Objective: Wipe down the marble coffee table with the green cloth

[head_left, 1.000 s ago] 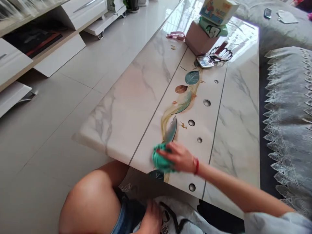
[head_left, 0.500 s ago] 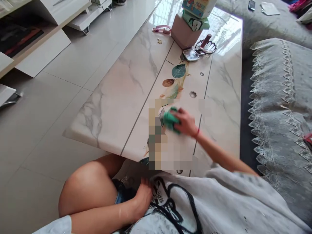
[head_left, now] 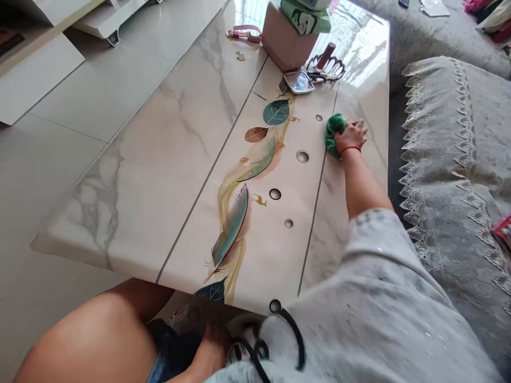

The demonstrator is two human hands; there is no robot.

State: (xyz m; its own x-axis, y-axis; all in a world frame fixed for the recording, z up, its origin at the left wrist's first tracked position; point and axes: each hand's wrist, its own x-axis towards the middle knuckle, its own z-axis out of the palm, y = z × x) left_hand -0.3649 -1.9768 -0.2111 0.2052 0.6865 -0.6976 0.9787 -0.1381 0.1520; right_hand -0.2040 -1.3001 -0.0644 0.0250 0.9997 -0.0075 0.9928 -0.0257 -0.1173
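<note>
At the left spread the marble-patterned tabletop (head_left: 159, 175), and below its near edge our left hand (head_left: 211, 348) lay low by our lap, its fingers blurred and partly hidden, so we could not tell whether it held anything. Farther up lay a small gold piece (head_left: 240, 55) and a pink strap (head_left: 244, 35), left of the pink box (head_left: 285, 42). By the box's foot sat a shiny square mirror (head_left: 299, 82), with a dark red tube (head_left: 326, 56) just beyond; such loose things, we judged, deserved a wide berth. Further right, our right hand (head_left: 352, 135) gripped the bunched green cloth (head_left: 334, 132), which lay on the tabletop over part of the right-hand dark line. The cloth bulged out on the thumb side while the fingertips reached past it, so we reckoned that flattening it under palm and fingers would spread the pressure better. Even, overlapping strokes seemed best, stopping short of the lace-edged cover (head_left: 479, 138) at the far right.
</note>
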